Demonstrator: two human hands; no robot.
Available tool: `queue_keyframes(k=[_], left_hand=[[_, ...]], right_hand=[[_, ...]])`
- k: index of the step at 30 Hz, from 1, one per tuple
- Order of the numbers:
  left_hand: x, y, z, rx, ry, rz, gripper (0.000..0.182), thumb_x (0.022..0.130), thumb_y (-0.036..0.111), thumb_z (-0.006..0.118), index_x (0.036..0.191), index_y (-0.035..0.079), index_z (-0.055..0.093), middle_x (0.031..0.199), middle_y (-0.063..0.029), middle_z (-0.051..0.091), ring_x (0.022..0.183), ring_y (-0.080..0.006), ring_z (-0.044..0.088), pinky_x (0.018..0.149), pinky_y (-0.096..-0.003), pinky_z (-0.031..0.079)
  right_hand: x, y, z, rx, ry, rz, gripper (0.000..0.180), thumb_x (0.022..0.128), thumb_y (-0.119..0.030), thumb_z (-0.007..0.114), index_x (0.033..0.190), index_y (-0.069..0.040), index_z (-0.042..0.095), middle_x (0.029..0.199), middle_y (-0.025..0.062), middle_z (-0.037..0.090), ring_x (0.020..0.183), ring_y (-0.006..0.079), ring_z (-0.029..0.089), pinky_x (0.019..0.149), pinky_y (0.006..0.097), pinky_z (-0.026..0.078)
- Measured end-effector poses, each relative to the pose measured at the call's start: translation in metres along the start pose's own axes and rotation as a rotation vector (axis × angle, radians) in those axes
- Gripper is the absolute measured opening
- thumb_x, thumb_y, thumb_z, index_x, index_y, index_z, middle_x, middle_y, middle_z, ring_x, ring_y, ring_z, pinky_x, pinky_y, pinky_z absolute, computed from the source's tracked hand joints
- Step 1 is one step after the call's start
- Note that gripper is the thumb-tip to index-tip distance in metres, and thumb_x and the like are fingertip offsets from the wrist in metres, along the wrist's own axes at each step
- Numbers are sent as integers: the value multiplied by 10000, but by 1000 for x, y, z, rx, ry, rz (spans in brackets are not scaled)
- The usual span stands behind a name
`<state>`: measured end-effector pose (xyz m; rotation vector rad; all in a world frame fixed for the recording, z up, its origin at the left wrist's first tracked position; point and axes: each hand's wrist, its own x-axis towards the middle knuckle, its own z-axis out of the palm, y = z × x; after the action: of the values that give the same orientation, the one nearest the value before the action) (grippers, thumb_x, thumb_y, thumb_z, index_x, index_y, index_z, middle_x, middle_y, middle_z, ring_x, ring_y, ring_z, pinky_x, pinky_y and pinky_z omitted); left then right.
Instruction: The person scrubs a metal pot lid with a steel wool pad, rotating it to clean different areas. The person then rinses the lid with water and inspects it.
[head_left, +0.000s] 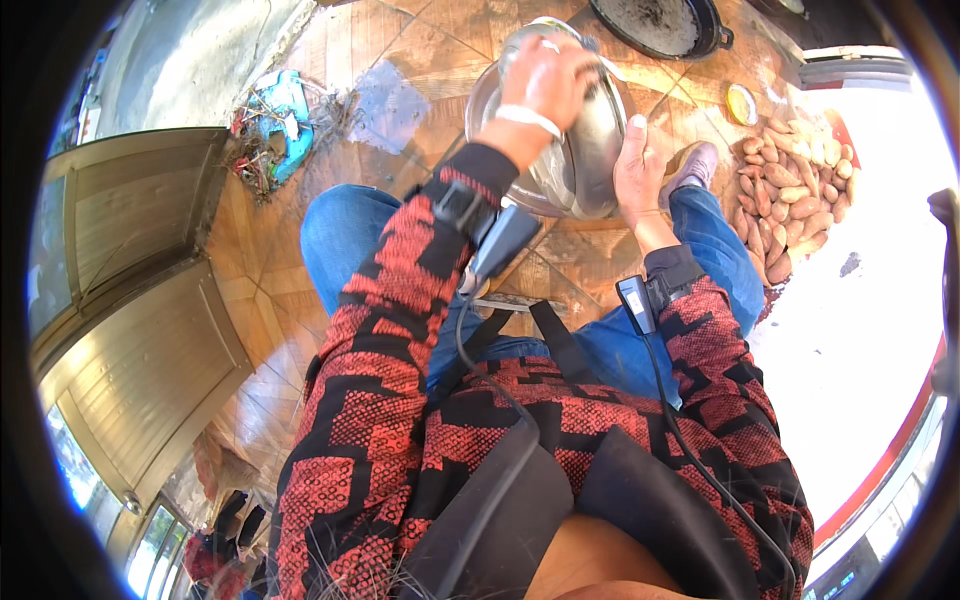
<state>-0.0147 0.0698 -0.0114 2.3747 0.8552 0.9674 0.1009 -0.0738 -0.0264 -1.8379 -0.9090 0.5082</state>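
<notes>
A shiny metal pot (596, 154) lies tilted on its side over a wider metal basin (480, 105) on the floor, between my spread feet. My left hand (547, 82), with a white band at the wrist, is bent over the upper part of the pot; its fingertips and anything beneath them are hard to make out. At the pot's right side, my right hand (641, 169) supports it with the thumb pointing up, the other fingers mostly hidden. A pale rim and a small dark part show just beyond my left hand.
Sweet potatoes (795, 180) lie piled at the right, near a small yellow-rimmed lid (742, 104). A black pan (652, 26) stands beyond the pot. A blue dustpan (296, 127) with debris lies at the left, above a metal-framed door (142, 217).
</notes>
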Motion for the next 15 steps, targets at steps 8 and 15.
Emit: queue_keyframes(k=[8, 15], left_hand=[[31, -29, 22, 269, 29, -261, 304, 769, 423, 775, 870, 137, 752, 906, -77, 733, 1065, -335, 574, 946, -473, 439], [-36, 58, 8, 3, 23, 24, 135, 720, 227, 768, 780, 125, 704, 900, -57, 691, 1049, -298, 545, 994, -493, 382]], right_hand=[[6, 5, -2, -54, 32, -149, 500, 1066, -346, 433, 752, 22, 561, 611, 109, 457, 605, 197, 416, 590, 374, 410], [8, 11, 1, 24, 19, -21, 522, 1078, -357, 411, 762, 24, 576, 607, 127, 457, 597, 196, 413, 585, 385, 408]])
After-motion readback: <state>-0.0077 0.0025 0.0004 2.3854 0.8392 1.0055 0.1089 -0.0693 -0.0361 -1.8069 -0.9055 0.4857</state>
